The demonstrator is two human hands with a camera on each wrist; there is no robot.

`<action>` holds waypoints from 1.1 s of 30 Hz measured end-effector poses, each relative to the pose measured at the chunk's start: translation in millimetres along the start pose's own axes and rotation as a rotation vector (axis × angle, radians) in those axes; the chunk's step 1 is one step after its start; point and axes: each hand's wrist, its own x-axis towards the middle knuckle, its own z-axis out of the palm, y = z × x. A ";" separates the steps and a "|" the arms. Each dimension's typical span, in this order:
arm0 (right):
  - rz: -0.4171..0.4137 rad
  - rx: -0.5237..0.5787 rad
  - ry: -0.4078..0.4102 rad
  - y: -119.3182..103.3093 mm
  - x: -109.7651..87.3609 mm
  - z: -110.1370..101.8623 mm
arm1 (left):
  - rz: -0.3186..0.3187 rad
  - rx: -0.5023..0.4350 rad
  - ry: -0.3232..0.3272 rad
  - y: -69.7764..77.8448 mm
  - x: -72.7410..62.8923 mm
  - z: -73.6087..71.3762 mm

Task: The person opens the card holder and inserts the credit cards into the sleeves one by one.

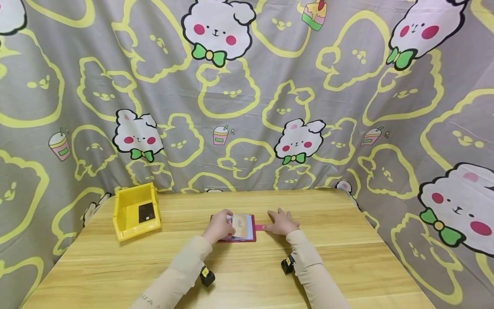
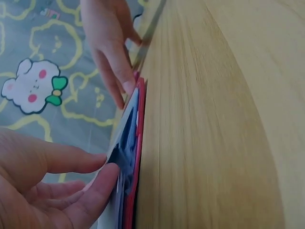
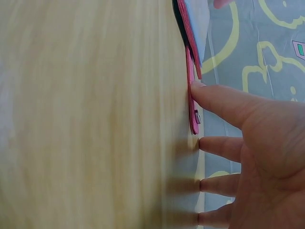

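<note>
A small red-covered booklet (image 1: 254, 229) with a pink snap strap (image 1: 260, 227) lies open on the wooden table in the head view. My left hand (image 1: 220, 225) is at its left side, thumb and index finger pinching the edge of a leaf; a beige leaf (image 1: 240, 225) stands up beside the fingers. Bluish inner leaves (image 2: 125, 152) fan apart in the left wrist view. On the strap's right part rests the thumb of my right hand (image 3: 271, 157), near a metal snap (image 3: 198, 117). Its other fingers are spread, tips at the tabletop, holding nothing.
At the table's back left stands a yellow bin (image 1: 137, 234) with a dark rectangular patch (image 1: 146, 212) inside. A grey curtain (image 1: 247, 98) printed with rabbits hangs along the table's back and sides. Each wrist carries a small black camera.
</note>
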 end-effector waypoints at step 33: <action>0.004 -0.003 0.009 2.5 4.5 3.3 | 0.048 0.377 -0.036 28.9 -0.8 16.6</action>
